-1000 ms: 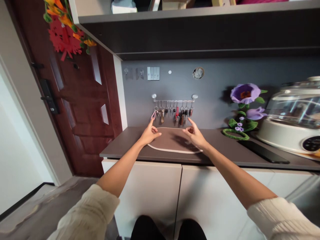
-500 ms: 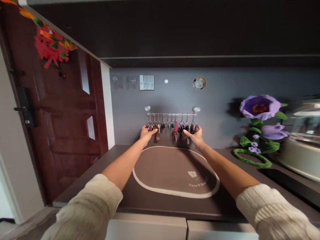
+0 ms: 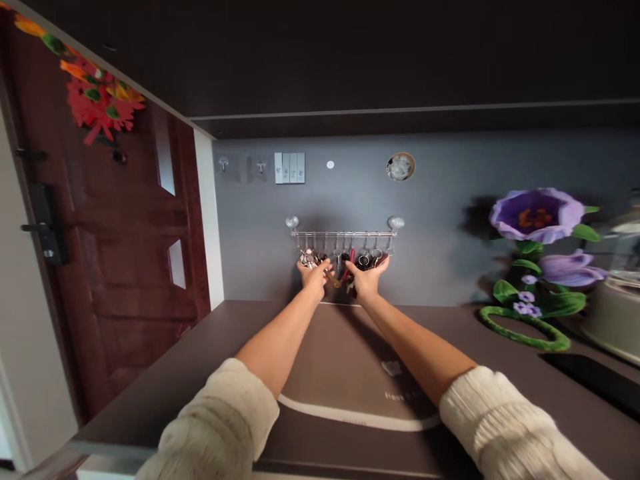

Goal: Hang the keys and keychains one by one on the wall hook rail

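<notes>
With the clock face laid over the whole view, a dark overhead shelf (image 3: 350,60) spans 12 o'clock. A brown countertop (image 3: 240,333) fills 6 o'clock, below a grey back panel (image 3: 440,167). A dark red-brown panelled door (image 3: 135,280) stands at 9 o'clock. On the counter lies a brown mat (image 3: 330,360) with a pale rim; its printed word "Have" is readable, the rest hidden or blurred. Purple artificial flowers (image 3: 537,217) stand at 3 o'clock. At the centre, below a clear hook rail (image 3: 345,234), the person's two bare hands meet hanging keys. The left hand (image 3: 314,279) cups metal keys (image 3: 307,257) at the rail's left end; its fingers are partly hidden, so whether they are clamped cannot be told. The right hand (image 3: 366,279) is cupped beneath dark keys (image 3: 369,262), thumb and forefinger apart, the thumb beside a red strap (image 3: 351,257). All these hang just under the rail. At 11 o'clock, a small plate (image 3: 290,168) of four pale strips bears marks too small to read.
</notes>
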`<move>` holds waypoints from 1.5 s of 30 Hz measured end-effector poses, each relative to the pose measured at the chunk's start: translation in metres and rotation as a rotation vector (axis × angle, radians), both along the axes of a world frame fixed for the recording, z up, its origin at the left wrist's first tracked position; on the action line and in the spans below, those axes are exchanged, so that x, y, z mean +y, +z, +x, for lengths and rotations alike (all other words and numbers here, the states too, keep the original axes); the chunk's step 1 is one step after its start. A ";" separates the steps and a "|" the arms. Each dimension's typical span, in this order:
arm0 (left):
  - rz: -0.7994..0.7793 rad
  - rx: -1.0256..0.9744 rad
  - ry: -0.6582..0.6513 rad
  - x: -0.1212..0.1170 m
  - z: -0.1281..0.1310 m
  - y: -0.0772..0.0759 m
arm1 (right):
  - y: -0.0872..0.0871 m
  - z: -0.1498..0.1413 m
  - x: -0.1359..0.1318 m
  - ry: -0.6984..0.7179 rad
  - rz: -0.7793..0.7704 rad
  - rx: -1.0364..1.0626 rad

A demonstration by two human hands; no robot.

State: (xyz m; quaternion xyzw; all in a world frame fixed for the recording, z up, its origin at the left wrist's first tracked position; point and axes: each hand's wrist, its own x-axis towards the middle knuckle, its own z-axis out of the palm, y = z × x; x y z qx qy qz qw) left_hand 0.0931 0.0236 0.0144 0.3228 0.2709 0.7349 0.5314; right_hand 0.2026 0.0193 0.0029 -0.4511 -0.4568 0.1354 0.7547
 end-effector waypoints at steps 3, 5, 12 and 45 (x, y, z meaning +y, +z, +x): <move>0.002 -0.038 -0.033 -0.003 -0.008 0.003 | 0.007 0.004 -0.011 0.037 -0.026 0.132; 0.004 -0.049 -0.064 -0.006 -0.016 0.008 | 0.014 0.009 -0.021 0.142 -0.075 0.223; 0.000 -0.088 -0.075 -0.019 -0.031 0.030 | 0.048 0.020 -0.041 0.229 -0.002 0.402; -0.379 0.195 -0.341 -0.025 -0.113 0.093 | 0.039 0.035 -0.076 0.561 -0.308 0.162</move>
